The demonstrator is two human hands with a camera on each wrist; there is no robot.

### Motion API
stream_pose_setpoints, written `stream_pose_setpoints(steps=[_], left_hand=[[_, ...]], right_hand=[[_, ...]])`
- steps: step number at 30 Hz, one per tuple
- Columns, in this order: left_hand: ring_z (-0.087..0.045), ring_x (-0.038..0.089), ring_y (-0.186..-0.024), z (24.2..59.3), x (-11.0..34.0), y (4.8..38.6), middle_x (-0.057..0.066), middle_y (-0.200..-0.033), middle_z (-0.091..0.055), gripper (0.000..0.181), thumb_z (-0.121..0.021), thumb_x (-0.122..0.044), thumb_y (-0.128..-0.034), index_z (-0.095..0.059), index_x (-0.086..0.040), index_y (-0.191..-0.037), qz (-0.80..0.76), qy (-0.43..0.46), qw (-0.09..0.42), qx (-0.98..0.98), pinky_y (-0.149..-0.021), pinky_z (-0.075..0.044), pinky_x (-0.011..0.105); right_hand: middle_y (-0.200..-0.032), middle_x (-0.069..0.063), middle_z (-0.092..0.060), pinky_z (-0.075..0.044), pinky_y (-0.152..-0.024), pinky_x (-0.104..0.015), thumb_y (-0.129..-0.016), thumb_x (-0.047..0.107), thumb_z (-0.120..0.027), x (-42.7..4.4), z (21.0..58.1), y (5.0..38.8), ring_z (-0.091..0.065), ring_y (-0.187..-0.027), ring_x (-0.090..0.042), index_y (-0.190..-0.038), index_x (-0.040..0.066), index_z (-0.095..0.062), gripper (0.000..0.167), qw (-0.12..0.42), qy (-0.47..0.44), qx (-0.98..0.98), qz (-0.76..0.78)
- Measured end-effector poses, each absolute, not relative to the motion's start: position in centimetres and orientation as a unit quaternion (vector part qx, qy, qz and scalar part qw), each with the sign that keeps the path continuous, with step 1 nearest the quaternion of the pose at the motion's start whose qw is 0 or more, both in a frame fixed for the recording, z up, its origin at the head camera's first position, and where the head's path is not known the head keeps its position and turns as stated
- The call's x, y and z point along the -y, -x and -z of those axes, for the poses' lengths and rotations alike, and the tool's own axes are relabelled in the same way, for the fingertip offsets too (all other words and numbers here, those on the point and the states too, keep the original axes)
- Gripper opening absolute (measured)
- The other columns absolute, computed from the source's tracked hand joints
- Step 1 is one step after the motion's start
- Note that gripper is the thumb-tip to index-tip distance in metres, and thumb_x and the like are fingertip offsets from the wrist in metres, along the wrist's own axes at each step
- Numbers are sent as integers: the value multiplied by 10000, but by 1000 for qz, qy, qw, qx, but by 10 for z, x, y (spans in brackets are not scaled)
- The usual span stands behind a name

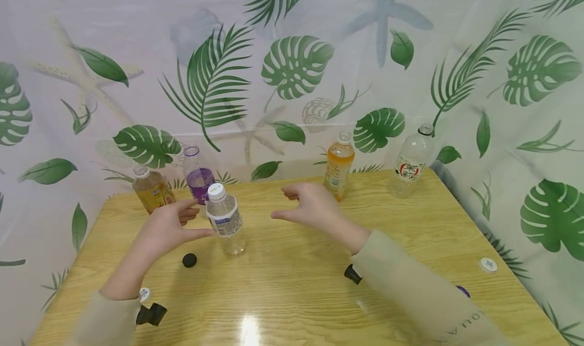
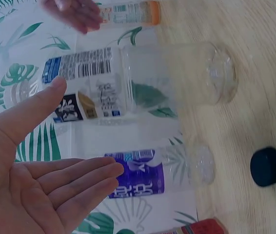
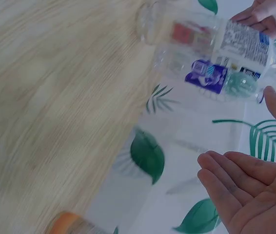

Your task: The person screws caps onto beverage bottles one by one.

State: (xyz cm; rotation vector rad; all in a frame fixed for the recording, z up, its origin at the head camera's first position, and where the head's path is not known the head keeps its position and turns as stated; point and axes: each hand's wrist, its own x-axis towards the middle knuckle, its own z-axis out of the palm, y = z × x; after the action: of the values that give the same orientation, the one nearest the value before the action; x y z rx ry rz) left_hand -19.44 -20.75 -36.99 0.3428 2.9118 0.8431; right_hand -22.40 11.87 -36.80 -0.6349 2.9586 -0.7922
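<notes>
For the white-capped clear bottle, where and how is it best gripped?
Probably round the labelled body of the bottle, below the cap, coming from the person's left with the open left hand, which is right beside it. It stands upright, its rounded side facing that hand; the purple-labelled bottle behind may crowd the back.

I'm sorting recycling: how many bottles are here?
5: a brownish bottle at far left, a purple-labelled bottle beside it, a clear bottle by the left hand, an orange-labelled bottle behind the right hand, and a red-marked bottle at far right.
</notes>
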Motion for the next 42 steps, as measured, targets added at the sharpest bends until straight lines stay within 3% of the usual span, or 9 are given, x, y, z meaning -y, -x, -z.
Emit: stream_pose_setpoints(steps=[14,22,26,34,42], left_hand=[[-639,537,-1261,371,243,198,342,-1393,-639,837,-837,-382,-922,-499,153,-1469,-231,-91,91,-964,-1043,-535,650],[-645,546,-1240,383,276,203,360,-1352,-653,830,-775,-454,-961,-516,182,-1428,-222,-60,95,-969,-991,-563,643],[-628,569,-1242,386,291,207,390,-1350,-635,811,-752,-475,-970,-539,173,-1410,-218,-46,98,-970,-978,-562,650],[-534,629,-1296,390,315,217,446,-1419,-530,970,-712,-536,-972,-397,232,-1474,-190,6,107,-976,-1039,-495,705],[-398,649,-1402,391,320,231,476,-1531,-362,1070,-738,-532,-962,-260,225,-1549,-245,60,76,-965,-1129,-409,729]], right_hand=[[-1300,-228,-742,-590,-1006,-554,-937,454,-801,-190,381,225,-719,-1193,-398,-1345,3,-705,616,25,163,-961,223],[-1256,-209,-760,-590,-978,-567,-904,445,-829,-225,388,221,-721,-1165,-401,-1281,35,-733,566,20,138,-973,187],[-1290,-234,-742,-575,-999,-588,-916,477,-808,-247,388,218,-702,-1201,-428,-1320,3,-708,631,36,102,-979,174],[-1290,-292,-719,-562,-975,-620,-914,488,-802,-294,391,208,-691,-1176,-467,-1362,-79,-651,739,43,73,-984,158],[-1274,-340,-704,-559,-960,-639,-920,448,-807,-340,396,194,-687,-1159,-505,-1348,-127,-637,736,34,47,-986,157]])
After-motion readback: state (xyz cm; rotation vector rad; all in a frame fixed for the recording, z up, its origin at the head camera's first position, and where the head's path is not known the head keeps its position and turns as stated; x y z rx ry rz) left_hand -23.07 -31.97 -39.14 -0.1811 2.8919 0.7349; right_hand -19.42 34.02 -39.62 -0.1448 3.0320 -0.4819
